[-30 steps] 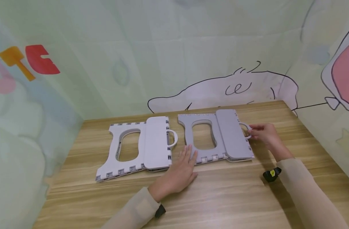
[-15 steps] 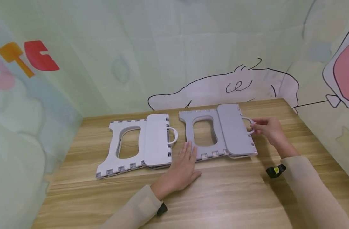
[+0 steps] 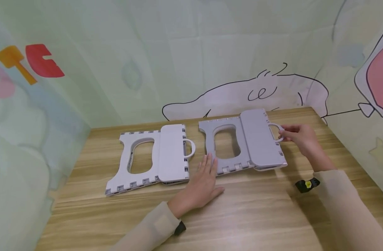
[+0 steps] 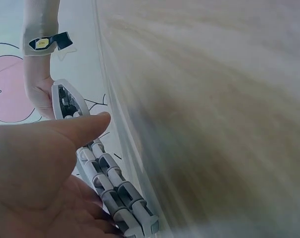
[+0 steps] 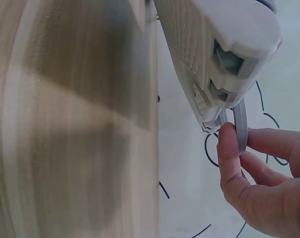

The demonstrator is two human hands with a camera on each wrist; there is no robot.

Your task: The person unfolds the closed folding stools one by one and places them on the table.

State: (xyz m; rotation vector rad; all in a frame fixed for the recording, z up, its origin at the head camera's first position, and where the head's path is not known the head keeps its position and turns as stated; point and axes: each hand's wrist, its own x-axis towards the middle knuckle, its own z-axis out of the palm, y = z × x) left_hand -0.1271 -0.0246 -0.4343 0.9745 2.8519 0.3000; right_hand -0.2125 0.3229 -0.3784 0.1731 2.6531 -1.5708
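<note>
A grey folding stool, folded flat, is tilted in the head view, its right end raised off the wood-grain table. My right hand pinches the stool's loop handle between thumb and fingers, as the right wrist view also shows. My left hand lies with straight fingers on the stool's near left corner; the thumb points out over the table. In the left wrist view the notched hinge edge runs beside that hand. To the left, a white folding stool lies folded flat, its handle facing right.
The wooden table ends at a printed cloth backdrop behind and at both sides. A dark wrist camera is strapped under the right sleeve. The white stool stands close to the left hand.
My right hand has moved right and up with the handle, and the grey stool's right end has risen and shifted slightly right. My left hand has barely moved. The white stool stays put.
</note>
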